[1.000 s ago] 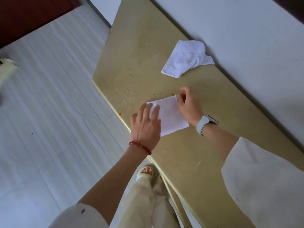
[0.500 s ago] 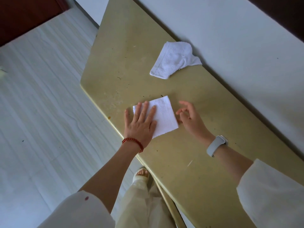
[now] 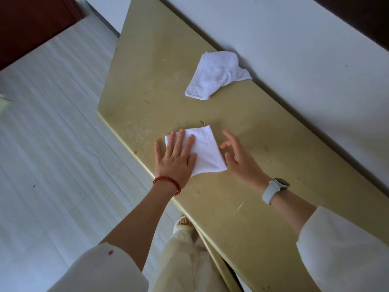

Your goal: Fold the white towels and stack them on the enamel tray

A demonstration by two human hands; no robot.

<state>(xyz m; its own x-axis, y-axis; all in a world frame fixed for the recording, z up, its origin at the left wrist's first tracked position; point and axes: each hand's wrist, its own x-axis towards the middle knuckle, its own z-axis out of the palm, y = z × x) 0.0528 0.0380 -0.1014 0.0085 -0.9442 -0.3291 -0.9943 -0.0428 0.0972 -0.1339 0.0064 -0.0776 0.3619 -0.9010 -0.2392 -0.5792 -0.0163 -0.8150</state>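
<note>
From the head view, looking down, the left hand (image 3: 175, 158) lies flat with straight fingers pressing the near-left part of a folded white towel (image 3: 205, 151), which sits near the centre of the frame on the yellowish table (image 3: 242, 207), close to its left edge. The right hand (image 3: 239, 158) hovers just beside the towel's right corner, fingers loosely spread and grasping nothing; whether a fingertip brushes the cloth I cannot tell. A second white towel (image 3: 214, 75) lies crumpled in the upper middle of the frame, against the pale wall (image 3: 294, 49), well apart from the folded one and not yet folded. The person wears a red bead bracelet (image 3: 168, 183) on the left wrist and a pale watch (image 3: 273, 189) on the right. What could go wrong here, to my eye: the folded towel sits near the table's edge, so a careless sweep of the pressing palm could push it off to the floor (image 3: 52, 144), and lifting it by one corner with the free hand could let the fold spring open. The table looks speckled with bits of debris, which could cling to the white cloth. As for containers, no enamel tray is in sight in this view, so nothing is stacked where I can see it, and both towels remain on the bare tabletop.
</note>
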